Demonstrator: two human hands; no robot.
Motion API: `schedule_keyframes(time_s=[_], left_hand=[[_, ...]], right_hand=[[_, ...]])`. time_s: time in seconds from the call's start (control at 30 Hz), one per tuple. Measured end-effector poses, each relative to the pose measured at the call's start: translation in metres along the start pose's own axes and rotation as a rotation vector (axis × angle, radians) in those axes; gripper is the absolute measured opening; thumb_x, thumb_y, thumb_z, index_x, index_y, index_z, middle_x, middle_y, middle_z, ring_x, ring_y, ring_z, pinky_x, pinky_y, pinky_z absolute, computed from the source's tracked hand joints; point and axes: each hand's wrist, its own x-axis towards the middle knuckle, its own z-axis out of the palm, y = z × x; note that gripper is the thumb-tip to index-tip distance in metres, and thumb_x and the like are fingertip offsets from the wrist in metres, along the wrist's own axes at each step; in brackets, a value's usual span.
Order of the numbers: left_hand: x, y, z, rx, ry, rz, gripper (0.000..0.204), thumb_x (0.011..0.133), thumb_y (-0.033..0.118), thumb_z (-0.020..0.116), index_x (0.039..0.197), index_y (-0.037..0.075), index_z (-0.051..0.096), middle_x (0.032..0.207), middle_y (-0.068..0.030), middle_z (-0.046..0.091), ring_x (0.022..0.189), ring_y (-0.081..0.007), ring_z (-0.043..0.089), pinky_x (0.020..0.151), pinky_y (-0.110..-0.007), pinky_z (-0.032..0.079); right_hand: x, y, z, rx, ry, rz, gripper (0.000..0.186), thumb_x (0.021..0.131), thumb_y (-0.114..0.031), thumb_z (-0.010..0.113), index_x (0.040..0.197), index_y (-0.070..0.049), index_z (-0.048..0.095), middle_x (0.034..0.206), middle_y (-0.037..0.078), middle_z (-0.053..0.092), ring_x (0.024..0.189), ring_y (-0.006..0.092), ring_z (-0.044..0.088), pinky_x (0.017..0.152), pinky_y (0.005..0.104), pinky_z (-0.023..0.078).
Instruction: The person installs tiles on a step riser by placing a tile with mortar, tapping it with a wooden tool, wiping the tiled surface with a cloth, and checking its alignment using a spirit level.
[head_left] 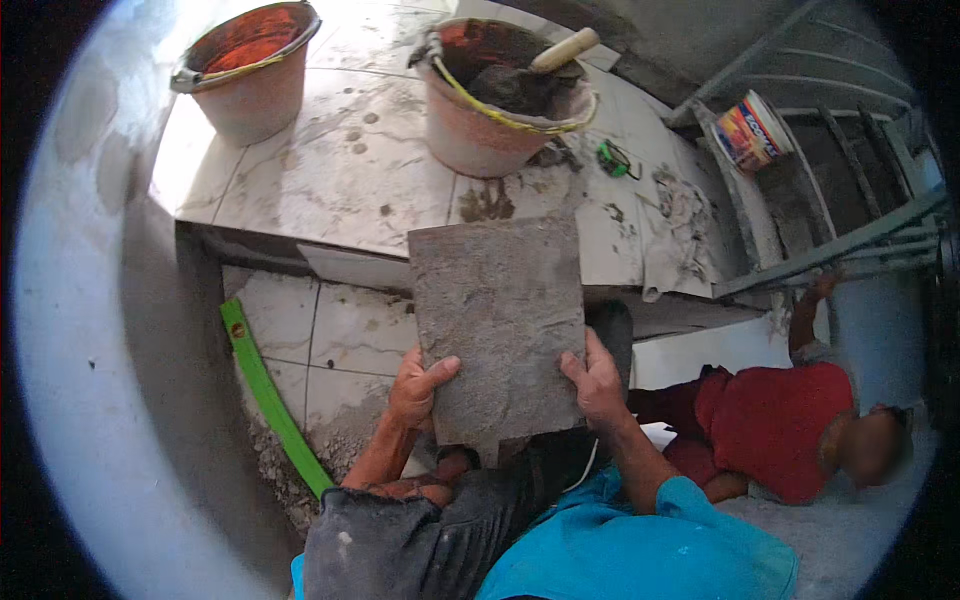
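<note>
I hold a rectangular tile (pixel 497 320) with its grey mortar-coated back facing me, above a step. My left hand (pixel 418 388) grips its lower left edge, thumb on the face. My right hand (pixel 597 384) grips the lower right edge. Below the tile lies a lower floor of white marbled tiles (pixel 345 335). Just behind the tile's top edge is the upper tiled surface (pixel 340 170), spotted with mortar.
Two reddish buckets stand on the upper tiles: one at the far left (pixel 250 70), one holding mortar and a wooden-handled tool (pixel 505 95). A green spirit level (pixel 270 395) leans at the left. A person in red (pixel 790 425) crouches at the right. A small paint tub (pixel 752 130) sits by metal rails.
</note>
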Motion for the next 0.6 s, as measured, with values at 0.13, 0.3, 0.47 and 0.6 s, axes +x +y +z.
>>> schedule_keyframes(time_s=[0.13, 0.3, 0.47, 0.6], left_hand=[[-0.006, 0.0, 0.011, 0.006, 0.006, 0.013, 0.05, 0.083, 0.014, 0.066, 0.126, -0.002, 0.046, 0.114, -0.015, 0.059, 0.101, -0.0252, 0.06, 0.088, -0.039, 0.048], [-0.014, 0.003, 0.019, -0.016, 0.048, 0.024, 0.052, 0.082, 0.013, 0.065, 0.126, -0.002, 0.044, 0.116, -0.0162, 0.058, 0.101, -0.0271, 0.06, 0.087, -0.041, 0.049], [-0.015, 0.003, 0.019, 0.027, 0.059, 0.058, 0.055, 0.081, 0.013, 0.067, 0.127, -0.002, 0.042, 0.115, -0.0164, 0.057, 0.102, -0.0276, 0.059, 0.087, -0.041, 0.049], [-0.019, 0.0, 0.013, 0.056, 0.123, 0.023, 0.056, 0.079, 0.013, 0.068, 0.126, -0.002, 0.041, 0.114, -0.017, 0.057, 0.103, -0.0278, 0.058, 0.087, -0.041, 0.048]], right_hand=[[-0.002, -0.018, -0.005, -0.477, 0.304, -0.455, 0.079, 0.09, -0.046, 0.056, 0.145, -0.003, 0.019, 0.143, 0.024, 0.03, 0.121, 0.0363, 0.045, 0.098, 0.0467, 0.039], [-0.008, -0.029, -0.002, -0.949, 0.236, -0.689, 0.072, 0.09, -0.047, 0.055, 0.146, -0.011, 0.026, 0.145, 0.028, 0.023, 0.128, 0.0433, 0.035, 0.101, 0.0519, 0.035], [-0.005, -0.029, 0.004, -0.717, 0.225, -0.716, 0.064, 0.088, -0.04, 0.062, 0.142, -0.019, 0.036, 0.145, 0.032, 0.019, 0.132, 0.0498, 0.027, 0.105, 0.0557, 0.029], [-0.003, -0.028, 0.005, -1.131, 0.048, -0.502, 0.067, 0.085, -0.037, 0.065, 0.143, -0.018, 0.035, 0.146, 0.031, 0.019, 0.132, 0.0489, 0.027, 0.105, 0.0554, 0.03]])
